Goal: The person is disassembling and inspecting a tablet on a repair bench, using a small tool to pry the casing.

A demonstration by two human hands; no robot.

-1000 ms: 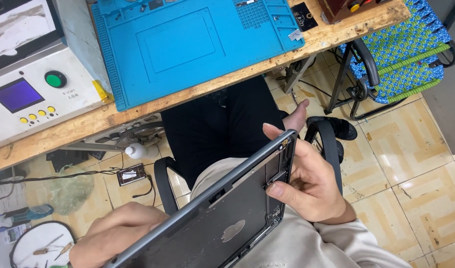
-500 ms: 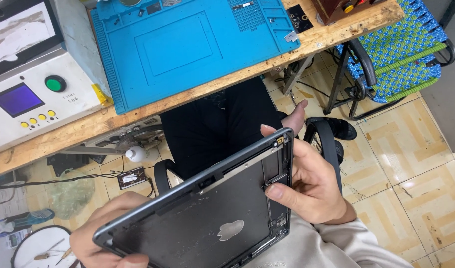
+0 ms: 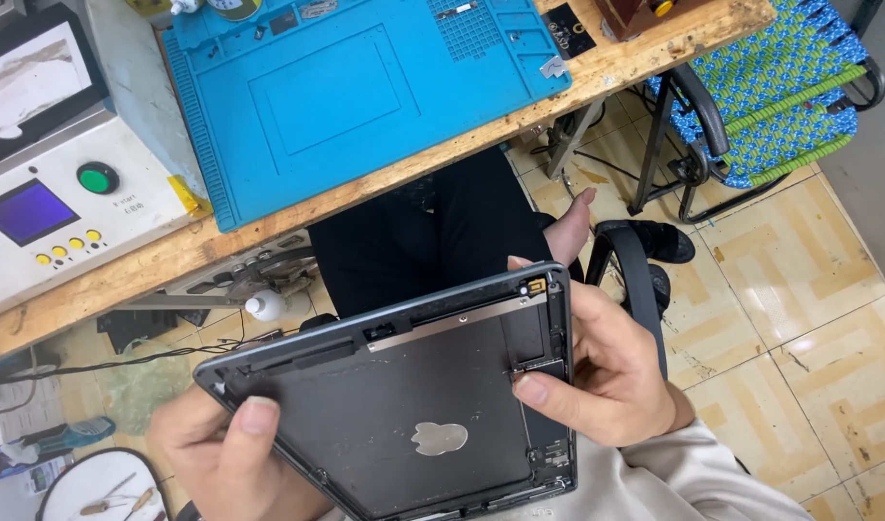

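Tiled floor (image 3: 829,318) and wooden bench (image 3: 385,183) behind. Dark tablet shell (image 3: 404,405) gripped over lap: right hand (image 3: 607,371) closed on right edge, left hand (image 3: 225,453) closed on lower-left corner. Blue work mat (image 3: 346,87) laid on bench, blue-green woven chair (image 3: 771,96) beside.

Tablet shell (image 3: 404,425) bottom cut by frame edge; left hand (image 3: 225,458) fingers hidden beneath.

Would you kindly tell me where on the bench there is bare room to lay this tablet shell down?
The blue work mat is mostly bare across its middle, bordered by the control box to the left. Its far edge is crowded with small parts. Both hands, left and right, hold the tablet shell.
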